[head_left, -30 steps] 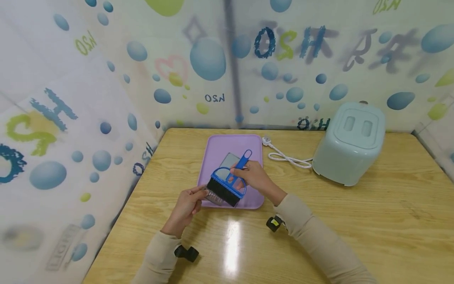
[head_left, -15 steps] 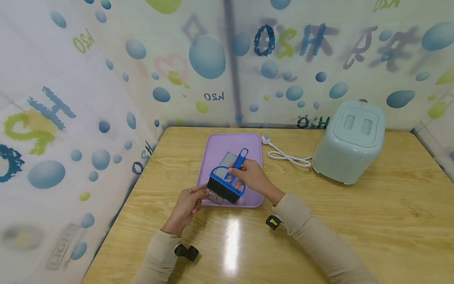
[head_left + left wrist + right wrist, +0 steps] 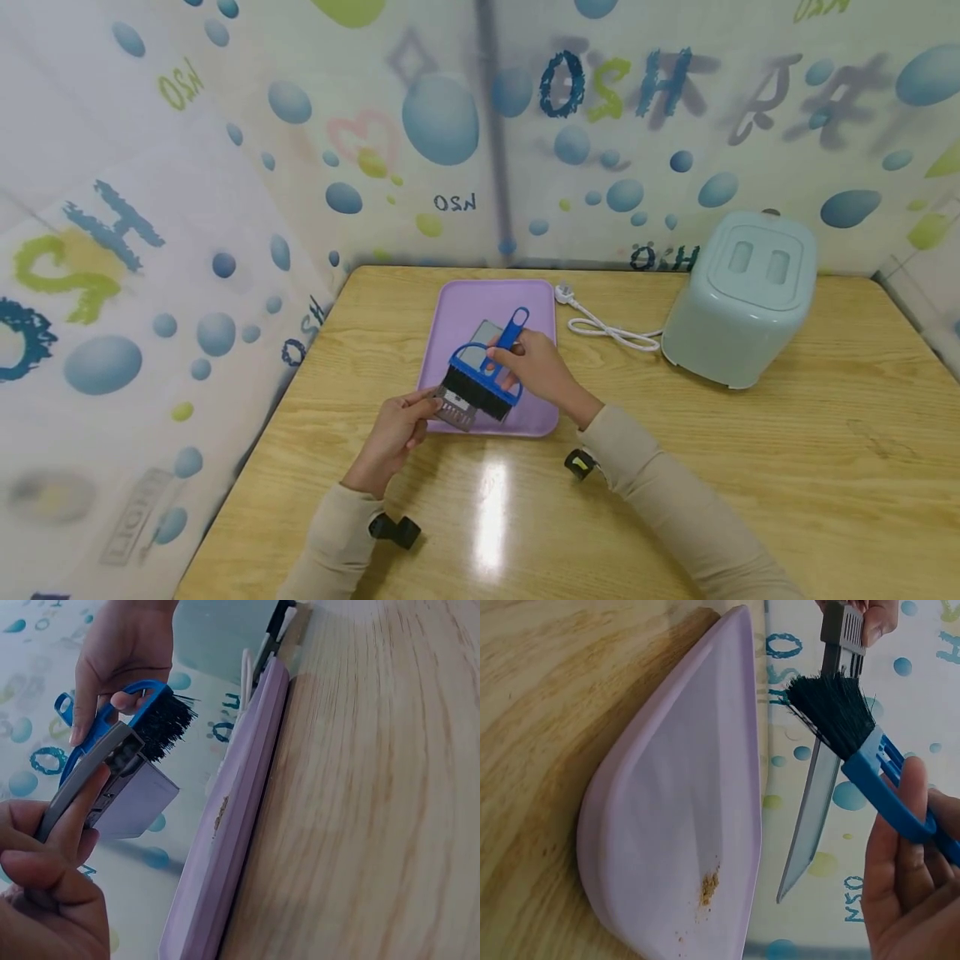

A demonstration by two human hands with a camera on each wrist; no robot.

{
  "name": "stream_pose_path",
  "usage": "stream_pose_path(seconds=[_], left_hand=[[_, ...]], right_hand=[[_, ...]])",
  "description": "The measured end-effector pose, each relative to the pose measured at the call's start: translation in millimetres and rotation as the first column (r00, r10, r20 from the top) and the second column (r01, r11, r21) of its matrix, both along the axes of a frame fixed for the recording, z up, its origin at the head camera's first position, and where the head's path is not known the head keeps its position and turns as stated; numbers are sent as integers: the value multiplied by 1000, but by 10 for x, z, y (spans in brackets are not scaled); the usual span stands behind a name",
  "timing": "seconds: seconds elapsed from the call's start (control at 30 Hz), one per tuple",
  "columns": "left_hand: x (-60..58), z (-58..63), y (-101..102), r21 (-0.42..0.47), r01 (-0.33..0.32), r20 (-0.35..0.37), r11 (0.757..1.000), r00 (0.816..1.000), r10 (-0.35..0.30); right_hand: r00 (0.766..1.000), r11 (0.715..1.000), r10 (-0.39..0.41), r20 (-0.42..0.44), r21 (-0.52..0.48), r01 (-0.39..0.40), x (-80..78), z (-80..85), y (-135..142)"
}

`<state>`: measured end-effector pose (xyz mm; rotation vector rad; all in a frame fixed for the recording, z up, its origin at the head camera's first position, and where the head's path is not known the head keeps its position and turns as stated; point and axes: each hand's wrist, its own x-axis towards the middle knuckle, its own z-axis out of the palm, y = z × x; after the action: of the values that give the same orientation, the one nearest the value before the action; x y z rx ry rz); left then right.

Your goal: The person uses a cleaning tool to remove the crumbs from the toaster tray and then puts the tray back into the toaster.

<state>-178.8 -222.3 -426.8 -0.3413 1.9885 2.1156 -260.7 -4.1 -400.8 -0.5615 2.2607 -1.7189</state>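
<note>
My left hand [image 3: 393, 429] pinches the grey slotted end of a toaster crumb tray [image 3: 459, 414], whose flat metal plate [image 3: 810, 817] stretches away over the purple tray [image 3: 467, 307]. In my right hand [image 3: 549, 371] is a blue hand brush [image 3: 512, 333], gripped by its handle. Its black bristles [image 3: 832, 709] lie against the crumb tray near the slotted end, and in the head view they cover part of the plate. Brown crumbs [image 3: 709, 889] are scattered on the purple tray beneath.
A pale green toaster [image 3: 738, 308] stands to the right on the wooden table [image 3: 637, 467]. Its white power cord [image 3: 618, 336] lies folded between it and the purple tray, plug near the tray's corner. A patterned curtain [image 3: 442, 50] hangs behind the table and along the left side.
The brush has shifted slightly up, away from the left hand, so more of the crumb tray's slotted end shows. The left hand has stayed almost still.
</note>
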Motion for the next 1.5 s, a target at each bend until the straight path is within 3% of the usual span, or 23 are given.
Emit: stream_pose_path(seconds=[0.5, 0.83, 1.5], left_hand=[[42, 8, -8, -6, 1, 15, 1000, 1000, -1], [53, 16, -22, 4, 15, 6, 1000, 1000, -15], [81, 23, -19, 16, 22, -11, 1000, 1000, -22]], right_hand=[[997, 996, -68, -36, 58, 70, -75, 18, 51], [981, 983, -136, -136, 108, 151, -131, -12, 74], [970, 959, -186, -154, 184, 213, -288, -17, 173]])
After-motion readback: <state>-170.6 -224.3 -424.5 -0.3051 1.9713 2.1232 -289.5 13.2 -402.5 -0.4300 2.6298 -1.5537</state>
